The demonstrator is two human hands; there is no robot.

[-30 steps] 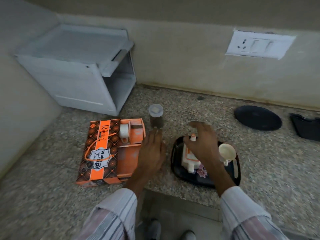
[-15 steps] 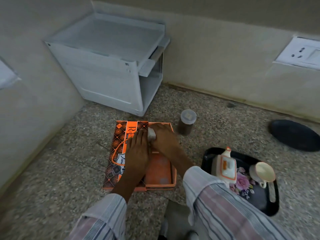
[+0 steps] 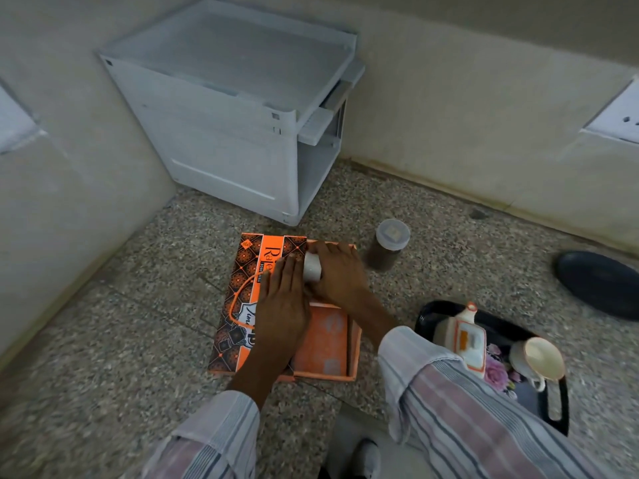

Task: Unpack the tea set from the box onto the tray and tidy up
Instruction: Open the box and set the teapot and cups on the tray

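Note:
An orange patterned tea set box [image 3: 242,288] lies open on the granite counter, its lid folded to the left. My left hand [image 3: 285,312] rests flat on the lid, fingers apart. My right hand [image 3: 340,276] is inside the box's far end, fingers closed around a white cup [image 3: 312,266] that lies on its side. To the right, a black tray [image 3: 511,335] carries a white and orange teapot [image 3: 463,340] and another white cup [image 3: 539,361].
A lidded jar of brown powder [image 3: 389,245] stands just right of the box. A white plastic crate [image 3: 242,108] sits in the back corner. A black plate [image 3: 601,283] lies at far right. A socket [image 3: 619,122] is on the wall.
My right hand left the tray, crossed to the box and closed on the white cup. My left hand settled onto the lid. The view swung left.

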